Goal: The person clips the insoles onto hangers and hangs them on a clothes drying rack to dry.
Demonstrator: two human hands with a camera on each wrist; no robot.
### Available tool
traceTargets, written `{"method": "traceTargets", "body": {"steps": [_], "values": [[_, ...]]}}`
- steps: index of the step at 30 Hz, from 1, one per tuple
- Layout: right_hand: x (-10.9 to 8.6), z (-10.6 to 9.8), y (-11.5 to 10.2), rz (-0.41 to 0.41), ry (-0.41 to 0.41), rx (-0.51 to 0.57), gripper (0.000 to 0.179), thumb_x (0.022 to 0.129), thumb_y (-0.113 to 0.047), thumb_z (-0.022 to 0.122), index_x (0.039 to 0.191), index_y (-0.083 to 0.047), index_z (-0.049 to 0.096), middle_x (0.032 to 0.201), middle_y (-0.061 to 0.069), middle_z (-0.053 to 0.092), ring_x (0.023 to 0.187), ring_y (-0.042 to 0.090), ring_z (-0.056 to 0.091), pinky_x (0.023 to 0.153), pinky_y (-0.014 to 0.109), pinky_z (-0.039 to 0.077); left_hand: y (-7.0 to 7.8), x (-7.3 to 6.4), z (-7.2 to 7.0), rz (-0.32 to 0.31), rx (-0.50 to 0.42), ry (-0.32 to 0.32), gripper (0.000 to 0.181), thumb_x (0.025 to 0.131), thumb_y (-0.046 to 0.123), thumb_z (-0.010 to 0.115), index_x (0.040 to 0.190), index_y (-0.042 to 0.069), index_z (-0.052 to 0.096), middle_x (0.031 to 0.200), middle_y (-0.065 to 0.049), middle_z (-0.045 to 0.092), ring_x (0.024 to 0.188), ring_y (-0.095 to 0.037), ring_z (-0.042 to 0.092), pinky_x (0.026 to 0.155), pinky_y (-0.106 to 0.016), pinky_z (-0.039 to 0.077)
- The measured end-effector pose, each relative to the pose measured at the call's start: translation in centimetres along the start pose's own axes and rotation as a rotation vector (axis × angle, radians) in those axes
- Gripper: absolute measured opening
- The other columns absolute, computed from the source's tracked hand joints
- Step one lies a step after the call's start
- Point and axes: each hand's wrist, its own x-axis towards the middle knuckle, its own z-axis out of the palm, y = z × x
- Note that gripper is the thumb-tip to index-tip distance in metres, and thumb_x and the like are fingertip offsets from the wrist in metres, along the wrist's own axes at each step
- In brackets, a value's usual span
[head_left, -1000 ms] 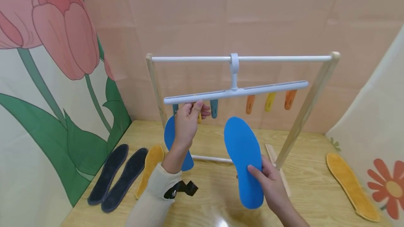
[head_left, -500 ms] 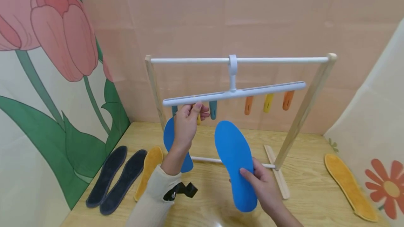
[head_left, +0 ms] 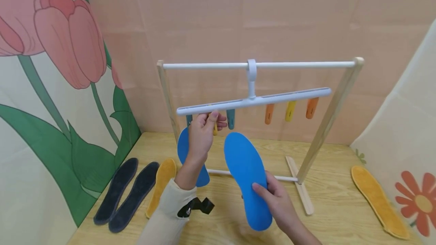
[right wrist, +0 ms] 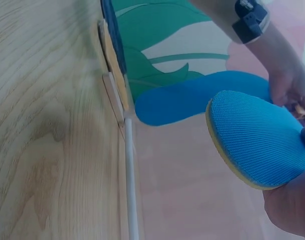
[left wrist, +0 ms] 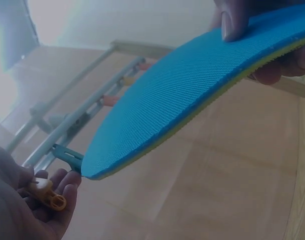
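My left hand [head_left: 201, 133] pinches a yellow clothespin [left wrist: 42, 191] under the left half of the white hanger bar [head_left: 238, 103]. In my right hand [head_left: 277, 201] is a blue insole [head_left: 246, 179], gripped by its side with the thumb on the blue face; a yellowish underside shows in the left wrist view. Its toe end points up, below a teal clothespin [head_left: 231, 119]. Behind my left wrist a second blue insole [head_left: 183, 144] hangs at the bar's left end, partly covered by the hand, under another teal clothespin [head_left: 189, 118].
A wooden rack [head_left: 316, 135] carries the hanger on its white top rod [head_left: 204, 65]. Orange and yellow clothespins [head_left: 290, 111] hang at the right. Two dark insoles [head_left: 116, 190] and an orange-yellow insole [head_left: 165, 177] lie left on the table; another orange-yellow insole [head_left: 376, 199] lies far right.
My right hand has brought the blue insole leftward and slightly down, closer to my left hand. The left hand keeps its place at the yellow clothespin.
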Motion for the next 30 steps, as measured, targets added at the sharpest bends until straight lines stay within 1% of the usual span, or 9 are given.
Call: {"method": "traceTargets", "body": {"steps": [4,7,11,14,21,26,30], "values": [[0.2,0.3,-0.1,-0.008,-0.005,-0.008,0.043,0.105,-0.013,0.054,0.144,0.004,0.044,0.121,0.032,0.064,0.092,0.029,0.074,0.082,0.042,0.058,0.0,0.0,0.0,0.002,-0.002,-0.003,0.032,0.104,0.028,0.056,0.113,-0.001,0.068,0.100,-0.016,0.074,0.091,-0.028,0.074,0.081,-0.032,0.060],[0.3,0.5,-0.2,-0.014,-0.012,-0.010,0.043,0.105,-0.013,0.054,0.144,0.004,0.044,0.121,0.033,0.063,0.091,0.029,0.074,0.082,0.042,0.058,0.1,0.0,0.0,-0.007,-0.001,-0.003,0.032,0.104,0.028,0.056,0.112,0.000,0.068,0.099,-0.015,0.074,0.090,-0.027,0.075,0.081,-0.031,0.059],[0.4,0.7,-0.2,-0.018,-0.033,0.004,0.043,0.105,-0.013,0.053,0.144,0.004,0.043,0.123,0.034,0.062,0.092,0.030,0.074,0.082,0.042,0.058,0.0,-0.1,-0.1,-0.012,0.007,-0.004,0.031,0.104,0.029,0.056,0.111,0.001,0.068,0.098,-0.013,0.074,0.089,-0.024,0.075,0.081,-0.030,0.059],[0.5,0.9,-0.2,-0.022,-0.051,0.013,0.044,0.105,-0.013,0.053,0.144,0.005,0.042,0.124,0.034,0.061,0.092,0.030,0.074,0.083,0.043,0.058,0.0,0.0,-0.1,-0.003,0.012,-0.007,0.031,0.104,0.029,0.056,0.111,0.002,0.068,0.098,-0.012,0.074,0.089,-0.023,0.075,0.081,-0.031,0.060],[0.7,1.2,-0.4,-0.010,-0.082,0.011,0.047,0.106,-0.016,0.052,0.147,0.004,0.039,0.130,0.035,0.058,0.095,0.031,0.074,0.087,0.053,0.056,0.0,0.0,-0.2,0.008,0.008,-0.011,0.031,0.104,0.029,0.056,0.113,0.002,0.068,0.098,-0.012,0.074,0.089,-0.023,0.075,0.082,-0.032,0.060],[0.9,1.6,-0.4,-0.018,-0.088,0.020,0.048,0.106,-0.016,0.052,0.148,0.003,0.039,0.130,0.035,0.058,0.094,0.031,0.074,0.086,0.050,0.057,0.0,0.0,-0.2,0.006,0.008,-0.011,0.032,0.104,0.030,0.055,0.113,0.002,0.068,0.098,-0.012,0.074,0.089,-0.024,0.075,0.082,-0.033,0.060],[1.0,1.9,-0.4,-0.021,-0.091,0.026,0.048,0.106,-0.016,0.053,0.148,0.003,0.039,0.129,0.035,0.058,0.094,0.031,0.073,0.086,0.050,0.057,0.0,-0.1,-0.2,-0.012,0.011,-0.008,0.032,0.104,0.030,0.055,0.114,0.003,0.068,0.098,-0.012,0.074,0.089,-0.023,0.075,0.083,-0.034,0.060]]}}
